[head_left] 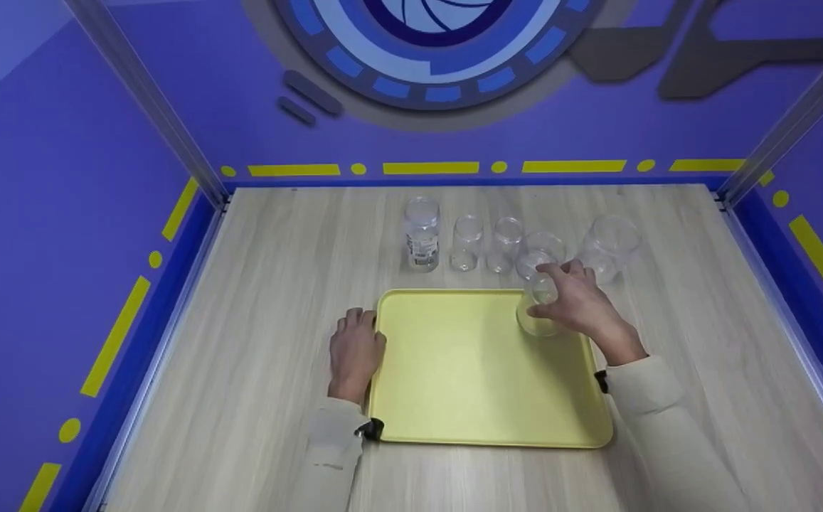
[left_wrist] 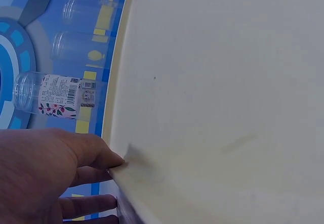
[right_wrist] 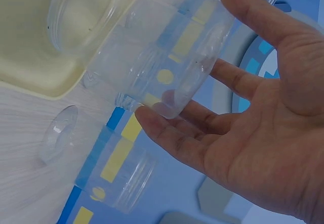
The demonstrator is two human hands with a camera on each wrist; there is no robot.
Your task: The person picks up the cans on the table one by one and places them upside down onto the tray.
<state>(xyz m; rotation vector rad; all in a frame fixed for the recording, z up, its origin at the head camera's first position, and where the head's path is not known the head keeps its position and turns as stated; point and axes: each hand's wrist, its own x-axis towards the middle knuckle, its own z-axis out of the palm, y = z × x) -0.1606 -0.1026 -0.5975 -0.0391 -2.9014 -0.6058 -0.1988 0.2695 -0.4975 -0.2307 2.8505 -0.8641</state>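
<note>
My right hand (head_left: 582,302) holds a clear plastic jar (head_left: 540,316) by its upper end, thumb and fingers spread around it. The jar is over the far right corner of the yellow tray (head_left: 482,384). In the right wrist view the held jar (right_wrist: 200,64) has its round rim toward the tray, and it appears upside down. At the tray's left edge my left hand (head_left: 356,355) grips the rim; in the left wrist view the thumb lies on the edge, with the other fingers beyond it. Whether the held jar touches the tray, I cannot tell.
Behind the tray stand several clear jars: a labelled one (head_left: 422,245) at left, two slim ones beside it, a wider one (head_left: 540,249) near my right hand, and jars (head_left: 614,238) farther right. Printed panels (head_left: 447,142) enclose the wooden table (head_left: 262,284).
</note>
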